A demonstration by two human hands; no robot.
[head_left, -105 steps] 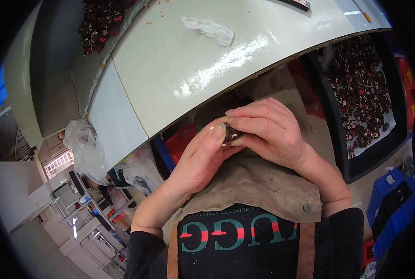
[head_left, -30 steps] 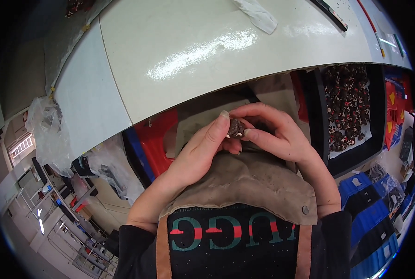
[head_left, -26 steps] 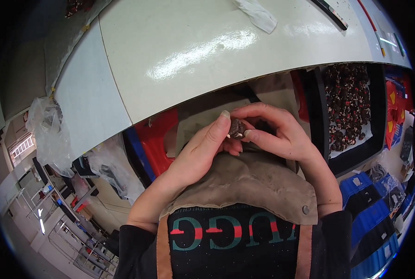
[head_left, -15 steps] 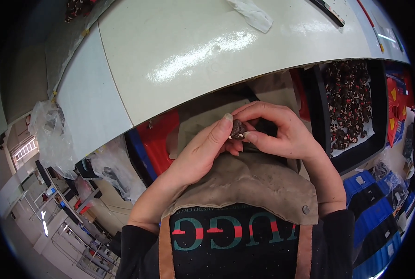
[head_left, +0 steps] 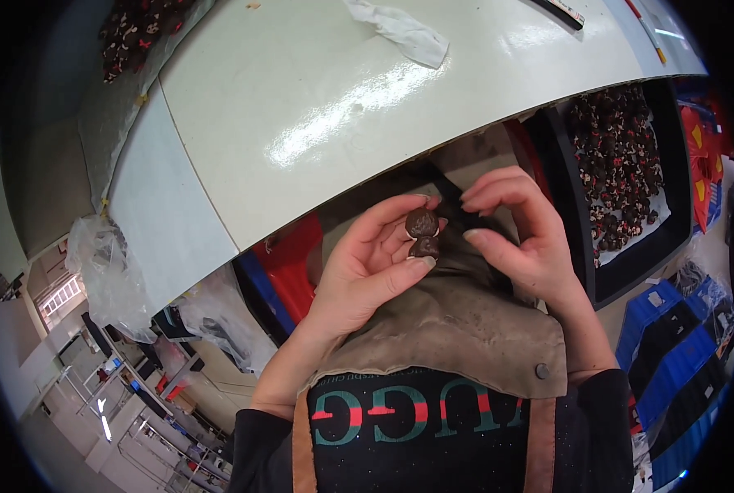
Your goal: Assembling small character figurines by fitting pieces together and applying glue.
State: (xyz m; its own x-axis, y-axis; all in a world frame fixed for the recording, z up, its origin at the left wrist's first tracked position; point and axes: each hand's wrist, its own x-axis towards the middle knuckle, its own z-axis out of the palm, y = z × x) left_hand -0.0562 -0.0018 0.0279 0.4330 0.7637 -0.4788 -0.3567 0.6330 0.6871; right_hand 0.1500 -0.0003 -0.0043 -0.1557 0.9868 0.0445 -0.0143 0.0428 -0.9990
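Note:
A small dark-brown figure (head_left: pixel 422 222) with two rounded lobes and pale edges rests on the fingers of my left hand (head_left: pixel 365 267). The left thumb presses against its lower lobe, over my lap in front of the table edge. Just to the right, my right hand (head_left: pixel 521 234) is apart from the figure, its thumb and curved fingers spread with nothing between them. A brown apron (head_left: pixel 465 320) lies below both hands. Many similar dark-brown pieces (head_left: pixel 617 156) with red and cream parts fill a black tray (head_left: pixel 676 164) at my right.
The pale glossy table (head_left: pixel 243 107) curves ahead, bearing a crumpled white cloth (head_left: pixel 404 37), a black stick-like tool (head_left: pixel 562 14) and a thin red-handled tool (head_left: pixel 646 33). More dark pieces (head_left: pixel 137 37) lie far left. Blue-and-black crates (head_left: pixel 671 353) stand lower right; a clear plastic bag (head_left: pixel 112 275) hangs left.
My right hand has let go of the figure and drawn away to the right. My left hand has turned palm up, bringing the figure into full sight. The whole view has shifted slightly.

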